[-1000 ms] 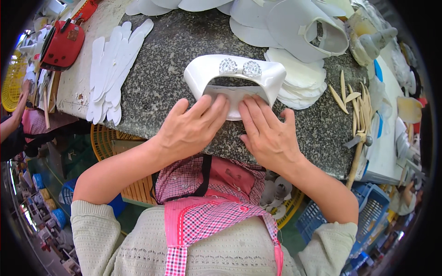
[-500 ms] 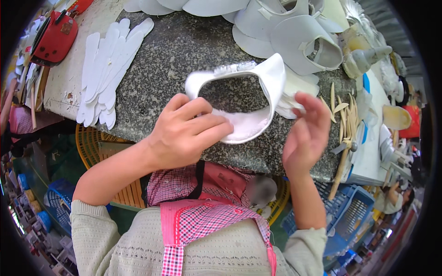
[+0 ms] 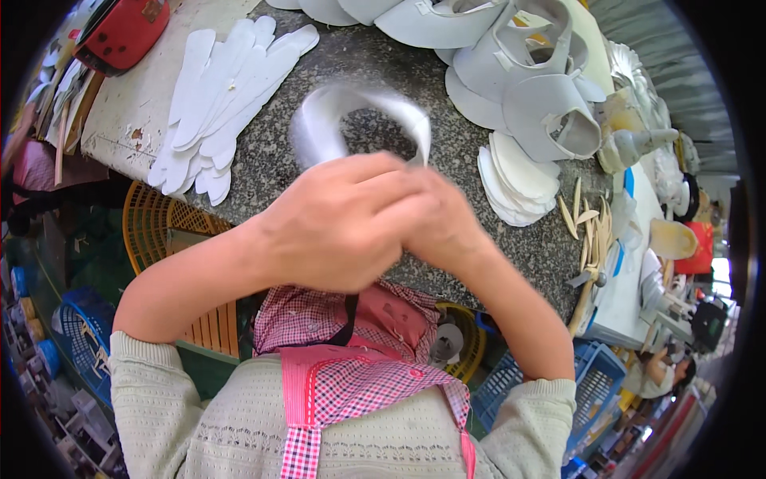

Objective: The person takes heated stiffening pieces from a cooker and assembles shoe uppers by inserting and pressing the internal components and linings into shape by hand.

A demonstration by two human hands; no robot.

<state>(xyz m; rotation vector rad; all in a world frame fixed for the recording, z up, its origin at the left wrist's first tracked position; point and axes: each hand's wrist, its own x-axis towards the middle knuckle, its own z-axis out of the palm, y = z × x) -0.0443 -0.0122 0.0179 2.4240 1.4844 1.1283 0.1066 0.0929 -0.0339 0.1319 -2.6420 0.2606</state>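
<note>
My left hand (image 3: 339, 219) and my right hand (image 3: 451, 227) are pressed together above the near edge of the grey granite worktop (image 3: 319, 72). Both grip the lower part of a white shoe upper (image 3: 355, 104), a curved band that loops up beyond my fingers and is blurred by motion. My left hand lies partly over the right, and the part of the upper that they hold is hidden under them.
A fan of flat white insole-shaped pieces (image 3: 223, 88) lies at the left. Formed white shoe uppers (image 3: 535, 88) and a stack of white ovals (image 3: 519, 180) sit at the right. A red case (image 3: 120, 32) lies far left, an orange basket (image 3: 171, 239) and blue crates (image 3: 590, 383) below the bench.
The right hand, held apart and open half a second ago, has closed in against my left hand on the shoe upper. The upper has been lifted and turned, and it now blurs.
</note>
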